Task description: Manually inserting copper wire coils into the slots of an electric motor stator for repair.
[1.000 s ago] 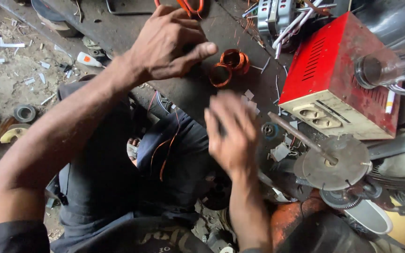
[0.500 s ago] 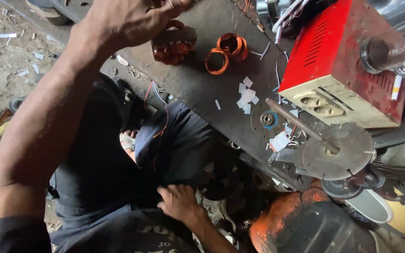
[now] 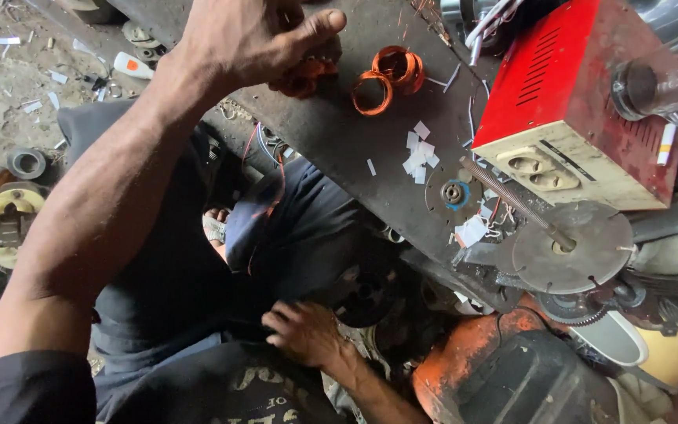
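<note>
My left hand reaches up onto the dark metal worktop and closes over a copper wire coil, thumb stretched across it; only the coil's lower edge shows. Two more copper coils lie just right of that hand. Low in the view, my right hand rests with fingers spread on my dark trousers, beside a dark round part under the table edge. It holds nothing.
A red box with sockets stands at the right of the worktop. In front of it are a round metal disc on a rod, white paper scraps and a small bearing. An orange-and-black machine sits bottom right. Tape rolls and litter cover the floor at left.
My right hand dropped from in front of the table down to my lap. My left hand shifted and now covers the copper coil that showed beneath it before.
</note>
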